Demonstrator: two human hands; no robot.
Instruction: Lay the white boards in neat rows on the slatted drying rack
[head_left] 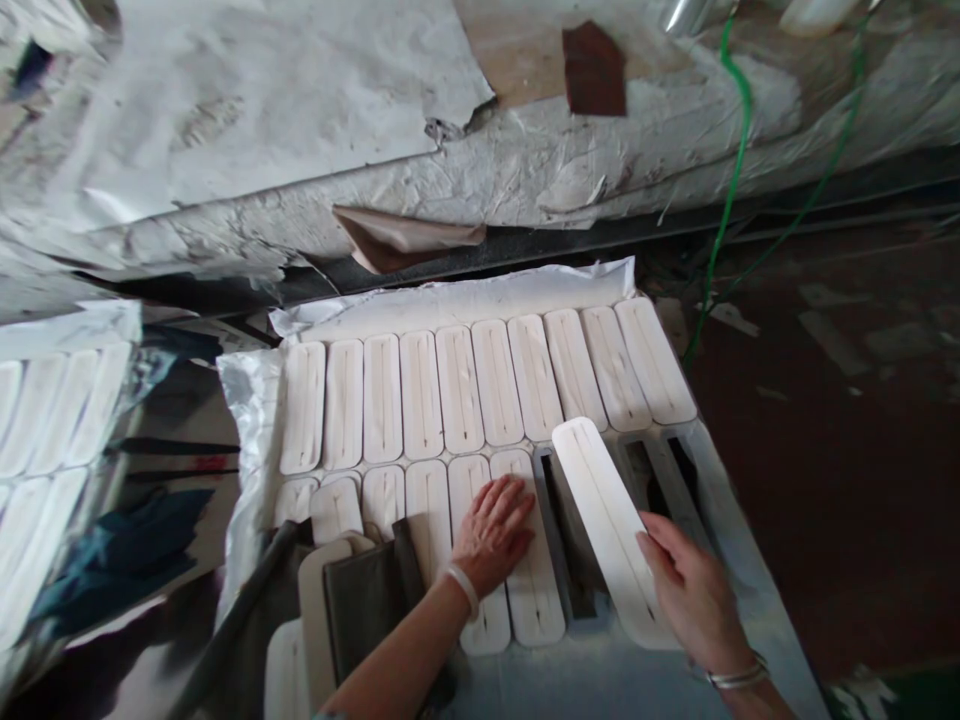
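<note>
Several long off-white strips with rounded ends and a thin line down the middle [456,390] lie in two rows on a board [570,690]. My left hand [491,530] rests flat on strips in the near row, fingers stretched out, including one strip [538,590] under its fingertips. Between thumb and fingers, my right hand [694,590] grips the lower end of a similar off-white strip [596,490]. That strip is tilted over the board's right part. Beside it show grey pieces with dark slots [571,560].
Dark grey material [364,600] and loose strips [286,670] lie at the board's near left. A second board of strips [56,410] stands at far left. Behind is a worn, covered bench [285,170]. Green cords [727,190] hang at right.
</note>
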